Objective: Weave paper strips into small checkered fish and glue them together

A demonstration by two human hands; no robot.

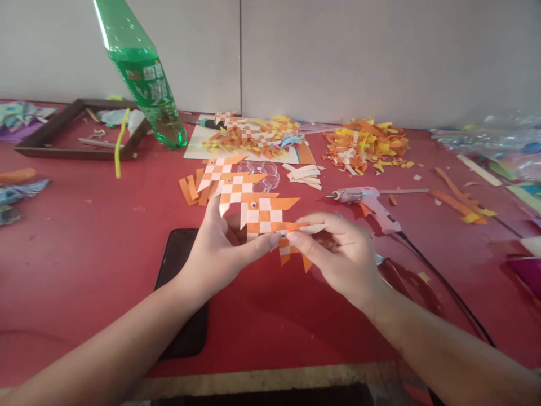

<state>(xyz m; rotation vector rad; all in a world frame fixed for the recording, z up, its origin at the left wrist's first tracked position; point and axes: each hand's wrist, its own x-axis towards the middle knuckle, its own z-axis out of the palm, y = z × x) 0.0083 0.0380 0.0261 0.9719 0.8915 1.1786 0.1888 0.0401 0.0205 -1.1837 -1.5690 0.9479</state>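
Red tabletop [262, 327], far to near
Tall green plastic bottle [146, 84] is far left, just right of the dark rectangular frame [71, 152]. Orange-and-yellow paper-scrap pile [366, 144]'s far right, pink plastic glue gun [372, 206] nearer. Orange-and-white checkered paper fish [264, 217] are between left hand [224, 242] and right hand [342, 248], flat black rectangular phone [192, 336] under the left wrist.

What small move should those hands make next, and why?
Perhaps a gentle press on the eye with the thumb of the right hand: the eye shows between both thumb tips on the checkered paper piece, which the left hand also holds, and the checkered pieces behind have eyes too.
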